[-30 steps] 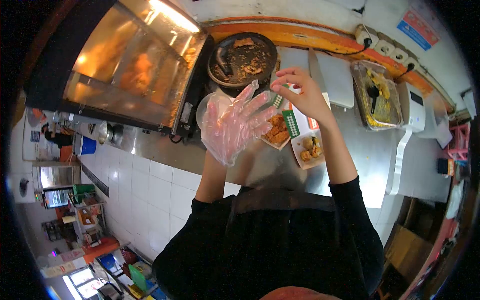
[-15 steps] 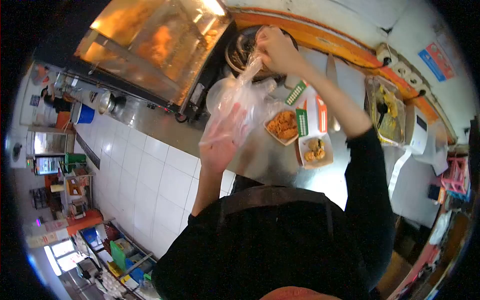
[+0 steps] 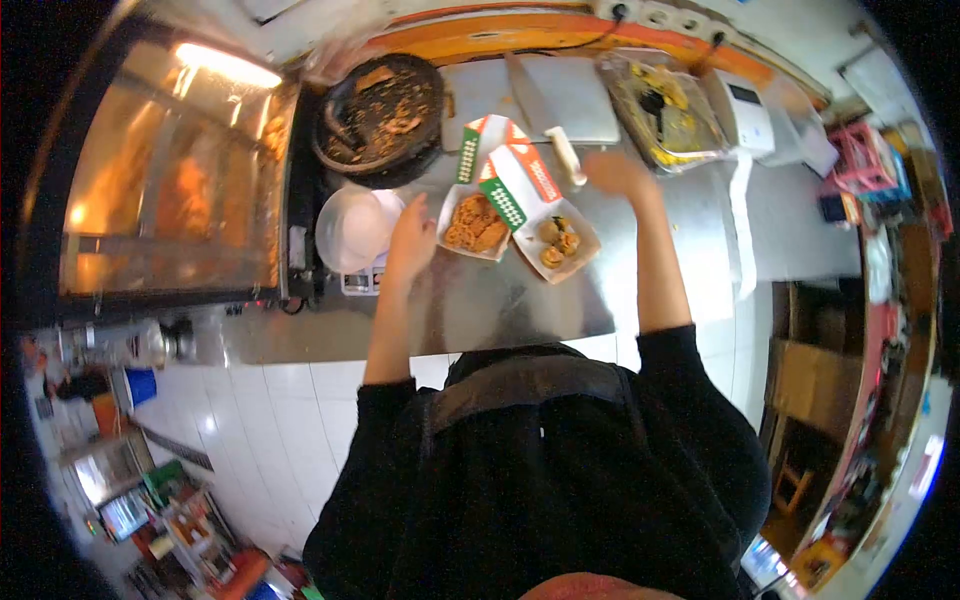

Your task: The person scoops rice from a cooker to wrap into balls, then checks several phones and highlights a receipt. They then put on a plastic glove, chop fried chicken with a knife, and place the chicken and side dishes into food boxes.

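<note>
My left hand (image 3: 410, 240) is between a clear round plastic container (image 3: 352, 232) and an open paper box of fried chicken (image 3: 475, 224). Its fingers are apart and hold nothing. Blurred by motion, my right hand (image 3: 617, 176) hovers just right of the white handle (image 3: 566, 156) of a large knife; whether its fingers hold anything is not clear. A second open box (image 3: 582, 256) bears several small round food pieces (image 3: 558, 243), and its printed lid (image 3: 525, 172) stands up behind it. The knife's blade (image 3: 526, 90) lies across a white cutting board (image 3: 575, 98).
A dark stone mortar (image 3: 388, 115) with a pestle stands at the back left, beside a lit glass display case (image 3: 180, 180). Back right are a plastic-lined tray (image 3: 665, 110) of yellow food and a white printer (image 3: 742, 115) with a paper strip hanging. Wall sockets (image 3: 657, 17) are behind.
My hands have come apart, and the clear bag they held no longer shows in them. The left is now by the container, the right by the knife handle. The view has turned toward the counter.
</note>
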The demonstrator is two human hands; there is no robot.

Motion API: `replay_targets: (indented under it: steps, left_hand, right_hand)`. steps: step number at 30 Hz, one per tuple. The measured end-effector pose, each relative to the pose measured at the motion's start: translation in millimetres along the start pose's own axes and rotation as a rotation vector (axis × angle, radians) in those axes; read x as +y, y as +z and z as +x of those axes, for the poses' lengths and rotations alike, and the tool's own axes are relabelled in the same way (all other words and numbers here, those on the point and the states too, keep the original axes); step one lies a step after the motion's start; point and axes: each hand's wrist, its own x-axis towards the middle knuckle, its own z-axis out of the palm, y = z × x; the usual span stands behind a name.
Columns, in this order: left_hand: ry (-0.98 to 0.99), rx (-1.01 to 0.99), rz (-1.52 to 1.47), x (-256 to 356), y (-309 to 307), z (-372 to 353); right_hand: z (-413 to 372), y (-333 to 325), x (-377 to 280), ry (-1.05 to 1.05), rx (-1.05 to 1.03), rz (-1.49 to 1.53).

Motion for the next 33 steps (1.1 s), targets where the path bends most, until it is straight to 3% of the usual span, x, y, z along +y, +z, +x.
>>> replay_targets:
  steps: [1,3,4,5,6,7,8,10,12,13,15,17,19,21,25,27,29,30,31,33]
  left_hand:
    - [-0.028,-0.180,0.064,-23,6,24]
    - [-0.046,-0.505,0.191,-17,14,50]
    - [-0.031,-0.643,0.262,-2,13,52]
    - [0.101,-0.631,0.103,-48,29,63]
    - [0.151,-0.634,0.083,-37,24,58]
    - [-0.248,-0.636,-0.023,0,18,47]
    - [-0.222,-0.591,-0.082,-15,21,44]
    - [-0.395,-0.576,-0.089,15,9,31]
    - [-0.409,-0.499,-0.105,-21,13,31]
    - [-0.403,-0.507,-0.094,-23,11,29]
    - [-0.399,-0.453,-0.141,-20,16,16]
    - [-0.236,-0.336,-0.021,6,23,-10]
    - [-0.165,-0.313,-0.162,-6,34,-19]
    - [-0.430,-0.290,-0.282,-34,51,-18]
    - [-0.472,-0.231,-0.331,32,98,-44]
    - [-0.428,-0.257,-0.208,78,129,-52]
    - [-0.398,-0.290,-0.244,137,167,-59]
    - [-0.367,-0.337,-0.278,162,190,-57]
    - [-0.332,-0.372,-0.148,183,215,-52]
    - [-0.320,-0.387,-0.012,211,249,-47]
  right_hand:
    - [-12,49,23,-0.069,-0.135,0.127]
    - [-37,109,32,-0.220,-0.185,0.170]
    - [-54,128,41,-0.668,0.201,-0.004]
    - [-62,136,32,-0.613,0.222,0.053]
    - [-91,104,-3,-0.036,-0.002,0.636]
    - [-98,117,-6,-0.078,0.186,0.714]
    - [-91,138,-4,-0.096,0.276,0.623]
    - [-100,149,-1,-0.090,0.383,0.534]
    - [-142,130,-8,0.113,0.350,0.749]
    - [-160,134,-1,0.097,0.485,0.713]
    - [-195,141,26,0.133,0.497,0.812]
    - [-232,144,63,0.165,0.510,0.890]
    - [-273,142,108,0.299,0.499,0.953]
    - [-305,155,165,0.334,0.560,0.929]
    - [-353,175,282,0.392,0.722,0.886]
    - [-381,162,333,0.479,0.692,1.086]
    - [-380,175,405,0.546,0.694,1.063]
    - [-367,193,447,0.541,0.781,0.886]
    - [-363,200,488,0.505,0.716,0.696]
    - [-363,191,549,0.597,0.676,0.847]
